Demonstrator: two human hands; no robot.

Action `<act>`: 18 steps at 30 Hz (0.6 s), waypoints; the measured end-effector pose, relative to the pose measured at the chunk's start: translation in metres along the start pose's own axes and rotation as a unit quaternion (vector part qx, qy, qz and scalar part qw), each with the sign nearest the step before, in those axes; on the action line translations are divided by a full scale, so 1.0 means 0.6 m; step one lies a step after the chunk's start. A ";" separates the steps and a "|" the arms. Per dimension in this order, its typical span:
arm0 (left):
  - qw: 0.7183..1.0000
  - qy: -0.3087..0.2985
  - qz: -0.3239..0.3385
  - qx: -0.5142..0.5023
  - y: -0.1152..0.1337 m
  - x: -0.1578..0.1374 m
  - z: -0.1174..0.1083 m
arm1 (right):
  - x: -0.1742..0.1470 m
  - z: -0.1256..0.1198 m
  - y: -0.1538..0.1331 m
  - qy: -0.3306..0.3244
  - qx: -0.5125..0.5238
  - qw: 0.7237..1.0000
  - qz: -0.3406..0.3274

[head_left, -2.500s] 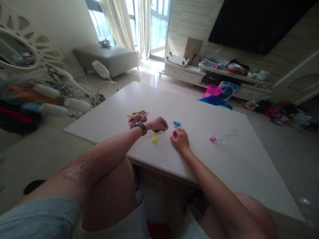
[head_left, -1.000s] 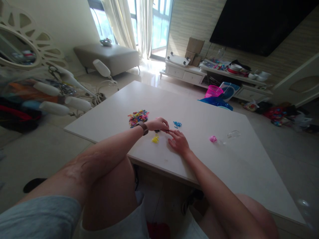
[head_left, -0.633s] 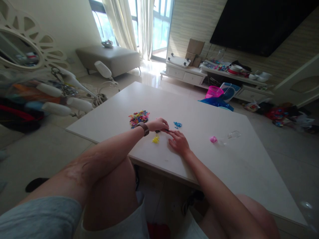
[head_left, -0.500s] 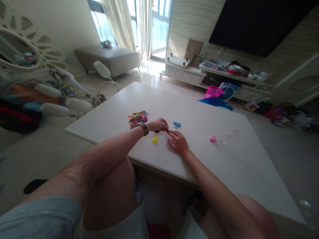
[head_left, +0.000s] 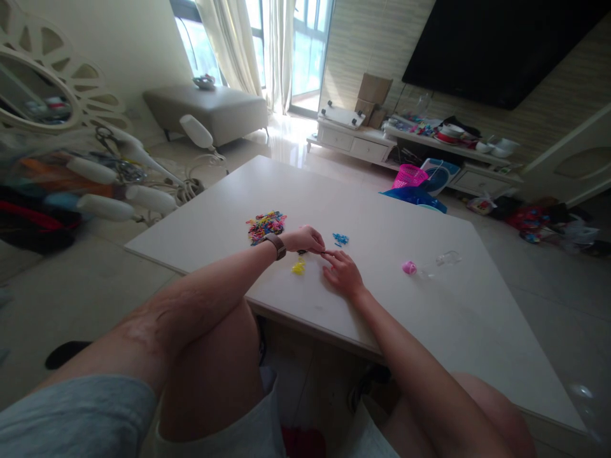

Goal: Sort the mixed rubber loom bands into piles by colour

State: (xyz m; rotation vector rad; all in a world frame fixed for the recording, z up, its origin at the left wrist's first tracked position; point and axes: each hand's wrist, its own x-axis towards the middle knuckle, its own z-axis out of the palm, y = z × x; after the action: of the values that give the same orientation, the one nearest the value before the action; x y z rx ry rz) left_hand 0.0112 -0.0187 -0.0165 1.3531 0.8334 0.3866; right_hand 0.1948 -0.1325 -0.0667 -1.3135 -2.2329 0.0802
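Here, the left hand (head_left: pixel 308 239) has its thumb and fingertips drawn together on a small dark piece (head_left: pixel 324 253), too tiny for its shape to be made out. The right hand (head_left: pixel 345 275) is palm down just beside it, fingers slightly spread, its foremost fingertips reaching that same piece; whether they grip it too, I cannot tell. A brown-strapped watch (head_left: pixel 275 246) circles the left wrist.

Partly hidden beneath the left hand is a little dark heap (head_left: pixel 301 252), with a yellow heap (head_left: pixel 298 266) close by on the side nearer the person. Just beyond the fingertips lies a loose blue heap (head_left: pixel 340 239). Farther left, past the watch, a larger mixed heap (head_left: pixel 266 226) spreads out in pink, yellow, blue, red and black. All of these lie on the white table (head_left: pixel 429 337). Toward its right side, well apart from the heaps, sit a rounded pink object (head_left: pixel 409 267) and, near that, a clear container (head_left: pixel 449 257).

Past the table's far edge are a pink basket (head_left: pixel 409 175) and some blue plastic (head_left: pixel 414 193), with a low white cabinet (head_left: pixel 337 138) behind, along the wall.
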 end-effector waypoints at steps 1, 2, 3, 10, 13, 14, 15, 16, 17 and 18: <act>1.000 0.001 0.003 0.012 0.000 0.000 0.000 | 0.000 0.000 0.000 0.000 0.000 1.000 0.001; 1.000 0.002 0.006 0.021 0.000 0.001 0.000 | 0.000 0.000 0.000 0.000 0.000 1.000 0.003; 1.000 0.003 0.008 0.027 -0.001 0.002 0.000 | 0.000 0.001 0.000 0.000 -0.001 1.000 0.005; 1.000 0.005 -0.005 0.019 -0.003 0.005 -0.004 | 0.000 0.003 0.003 0.000 0.007 1.000 0.005; 1.000 0.002 -0.003 0.027 -0.004 0.004 -0.004 | 0.001 0.004 0.004 -0.006 0.011 1.000 0.002; 0.999 0.000 -0.001 0.032 -0.004 0.004 -0.003 | 0.001 0.004 0.004 -0.007 0.012 1.000 0.001; 0.999 -0.001 0.001 0.035 -0.003 0.004 -0.003 | 0.001 0.004 0.004 -0.006 0.013 1.000 0.000; 0.999 -0.002 0.003 0.037 -0.003 0.003 -0.002 | 0.001 0.004 0.004 -0.004 0.015 1.000 -0.001; 0.999 -0.003 0.005 0.038 -0.002 0.003 -0.002 | 0.001 0.005 0.004 -0.002 0.016 1.000 -0.001; 0.999 -0.004 0.006 0.039 -0.002 0.002 -0.002 | 0.000 0.005 0.004 0.001 0.017 1.000 -0.001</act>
State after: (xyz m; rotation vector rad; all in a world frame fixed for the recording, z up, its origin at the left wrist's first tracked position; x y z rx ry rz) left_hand 0.0111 -0.0174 -0.0177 1.4313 0.8413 0.3613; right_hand 0.1954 -0.1303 -0.0698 -1.2923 -2.2223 0.1154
